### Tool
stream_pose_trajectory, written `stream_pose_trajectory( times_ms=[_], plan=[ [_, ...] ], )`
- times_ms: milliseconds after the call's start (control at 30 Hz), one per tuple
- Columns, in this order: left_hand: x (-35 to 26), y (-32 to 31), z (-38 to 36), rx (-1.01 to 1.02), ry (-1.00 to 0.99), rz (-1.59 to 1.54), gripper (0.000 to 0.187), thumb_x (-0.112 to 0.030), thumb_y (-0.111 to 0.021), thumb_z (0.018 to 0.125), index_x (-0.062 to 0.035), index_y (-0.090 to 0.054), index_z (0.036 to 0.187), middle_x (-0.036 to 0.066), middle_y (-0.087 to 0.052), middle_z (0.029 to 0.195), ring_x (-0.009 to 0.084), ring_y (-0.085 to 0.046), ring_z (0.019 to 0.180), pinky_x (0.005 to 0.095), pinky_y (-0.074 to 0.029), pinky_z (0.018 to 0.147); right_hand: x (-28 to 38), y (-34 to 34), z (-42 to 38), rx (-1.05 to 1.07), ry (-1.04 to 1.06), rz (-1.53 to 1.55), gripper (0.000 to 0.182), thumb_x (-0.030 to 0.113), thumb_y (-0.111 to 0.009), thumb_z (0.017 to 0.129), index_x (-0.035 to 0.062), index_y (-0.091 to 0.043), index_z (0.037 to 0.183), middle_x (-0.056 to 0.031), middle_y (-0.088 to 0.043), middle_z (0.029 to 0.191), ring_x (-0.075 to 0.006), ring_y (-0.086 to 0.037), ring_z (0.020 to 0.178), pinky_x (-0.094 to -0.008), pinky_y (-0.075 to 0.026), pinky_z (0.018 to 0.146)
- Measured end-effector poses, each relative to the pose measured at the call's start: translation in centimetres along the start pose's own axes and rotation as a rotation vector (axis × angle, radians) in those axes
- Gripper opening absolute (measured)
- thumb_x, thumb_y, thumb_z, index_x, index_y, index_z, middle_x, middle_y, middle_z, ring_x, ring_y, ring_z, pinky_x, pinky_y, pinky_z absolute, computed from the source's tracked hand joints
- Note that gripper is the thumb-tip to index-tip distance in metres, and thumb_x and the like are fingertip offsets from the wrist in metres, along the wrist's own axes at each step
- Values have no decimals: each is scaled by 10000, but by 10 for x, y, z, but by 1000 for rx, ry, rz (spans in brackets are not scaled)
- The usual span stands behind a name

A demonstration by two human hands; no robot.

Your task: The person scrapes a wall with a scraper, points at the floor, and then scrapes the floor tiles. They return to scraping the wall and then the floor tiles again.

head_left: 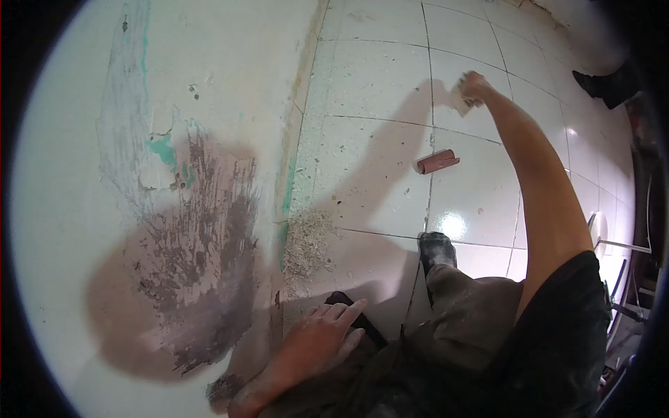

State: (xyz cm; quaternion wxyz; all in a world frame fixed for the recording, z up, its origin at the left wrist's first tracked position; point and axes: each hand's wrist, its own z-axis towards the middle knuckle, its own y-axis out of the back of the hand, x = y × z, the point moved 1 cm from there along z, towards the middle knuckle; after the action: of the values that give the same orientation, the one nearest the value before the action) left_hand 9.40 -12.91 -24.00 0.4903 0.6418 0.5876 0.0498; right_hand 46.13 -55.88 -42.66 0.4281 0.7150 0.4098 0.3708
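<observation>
My right hand (474, 87) is stretched out over the tiled floor, its fingers closed on a small flat pale tan piece (463, 103) whose exact kind I cannot make out. A curled reddish-brown sheet, like sandpaper (438, 161), lies on the tiles below that hand. Down by my knee, my left hand (320, 341) is open, with its fingers extended and nothing visible in them. Just past its fingertips shows a dark long shape (361, 322), partly hidden by the hand. To the left stands the wall, with a rough grey-brown scraped patch (209, 279).
Crumbled plaster debris (306, 244) lies along the wall's foot, with chips scattered over the white tiles (380, 76). My dark boot (437, 251) rests on the floor. A black object (608, 85) lies at upper right. Metal rods and clutter (631, 306) stand at the right edge.
</observation>
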Motion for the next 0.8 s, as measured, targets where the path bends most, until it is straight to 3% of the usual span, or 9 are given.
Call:
stream_pose_trajectory(
  times_ms=[67, 200, 233, 400, 467, 533, 667, 733, 800],
  plan=[
    [3, 0, 1, -6, -9, 27, 475, -282, -538, 894, -60, -446, 1303, 189, -588, 1008, 357, -574, 982, 448, -464, 863, -46, -9, -4, -18, -175, 88, 310, 134, -735, 644, 26, -673, 927, -186, -675, 837, -323, -673, 643, -397, -559, 509],
    [5, -2, 10, -38, -29, 23, 468, -282, -538, 892, -60, -451, 1295, 195, -589, 1035, 356, -571, 995, 447, -464, 866, -132, -89, 42, 278, -32, -134, 231, 194, -688, 727, 83, -691, 929, -97, -684, 922, -249, -667, 773, -382, -571, 593],
    [0, 6, 16, 68, 19, -21, 482, -301, -517, 908, -76, -429, 1324, 204, -558, 1136, 374, -530, 1076, 458, -423, 928, -93, -63, -23, 263, -206, 365, 255, 211, -654, 728, 94, -680, 954, -102, -681, 932, -209, -668, 771, -343, -565, 663],
    [3, -5, 25, 99, -52, -117, 503, -331, -498, 919, -75, -414, 1343, 201, -546, 1202, 382, -504, 1136, 465, -397, 971, -32, -101, 1, 372, 89, 86, 197, 216, -610, 844, 79, -624, 984, -111, -653, 936, -213, -657, 752, -342, -592, 616],
    [5, -6, 24, -32, -138, -1, 467, -282, -547, 883, -42, -469, 1275, 182, -606, 1059, 343, -571, 1015, 442, -453, 881, -22, -138, 29, 88, 738, -348, 250, 261, -562, 847, 69, -636, 990, -132, -670, 925, -275, -662, 795, -352, -569, 677],
    [7, -7, 25, -5, -89, 42, 466, -290, -539, 887, -44, -469, 1276, 183, -608, 1067, 341, -571, 1020, 441, -444, 894, 46, -108, -25, 106, 704, -595, 324, 286, -561, 776, 118, -672, 1030, -85, -689, 975, -208, -661, 924, -313, -531, 808],
    [-1, 3, 33, 177, 26, 86, 506, -334, -508, 908, -84, -419, 1339, 176, -546, 1219, 356, -522, 1115, 462, -414, 951, 134, -100, -86, 223, 94, 173, 321, 271, -561, 764, 67, -682, 980, -119, -681, 1001, -246, -659, 949, -347, -537, 799],
    [-1, -3, 35, 119, -27, 54, 506, -336, -507, 907, -88, -421, 1339, 171, -550, 1215, 353, -527, 1107, 458, -415, 949, 158, -137, -81, 179, 420, 12, 359, 277, -594, 771, -24, -660, 955, -189, -668, 988, -269, -658, 939, -310, -552, 753],
    [-1, -7, 35, 54, -77, 23, 505, -338, -507, 906, -92, -424, 1340, 166, -553, 1212, 350, -533, 1099, 454, -417, 948, 179, -148, -106, 334, 415, 79, 425, 323, -652, 746, -47, -649, 954, -207, -659, 998, -287, -652, 931, -325, -544, 771]
  ],
)
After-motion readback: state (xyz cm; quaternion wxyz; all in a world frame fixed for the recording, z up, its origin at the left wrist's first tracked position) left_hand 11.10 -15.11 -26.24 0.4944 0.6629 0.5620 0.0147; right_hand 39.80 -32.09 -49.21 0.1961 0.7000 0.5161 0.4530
